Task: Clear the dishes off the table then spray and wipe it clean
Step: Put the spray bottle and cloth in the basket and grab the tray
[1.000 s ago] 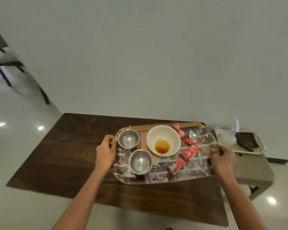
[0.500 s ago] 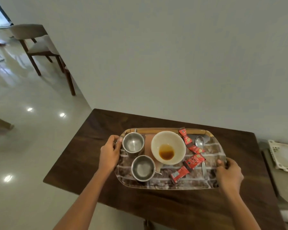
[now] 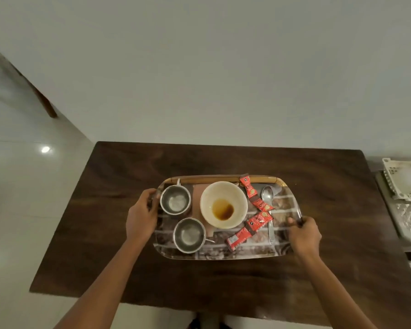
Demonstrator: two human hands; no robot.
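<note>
Left hand point(image 3: 140, 219) gripped the brick-patterned tray point(image 3: 280, 248) at its 9 o'clock edge, fingers curled over the rim. The right hand point(image 3: 304, 236) clamped the 3 o'clock edge, thumb on top. The tray sat over the middle of the dark wooden table point(image 3: 223, 281); whether it rested on the wood or hung just above it could not be told.

On the tray, a steel cup point(image 3: 175, 202) stood at 9 o'clock, just beside the left hand, and a second cup point(image 3: 189, 235) stood at 7 o'clock. A cream bowl point(image 3: 223, 204) with a brown puddle in its bottom held the centre. Four red sachets point(image 3: 258, 220) ran in a loose line from 1 o'clock down to 5 o'clock. They carried pale lettering and a small round logo, all too blurred to read. A spoon point(image 3: 267, 194) lay beside them towards 3 o'clock, partly under one sachet.

Off the table at 3 o'clock stood a white plastic basket point(image 3: 394, 176).
</note>
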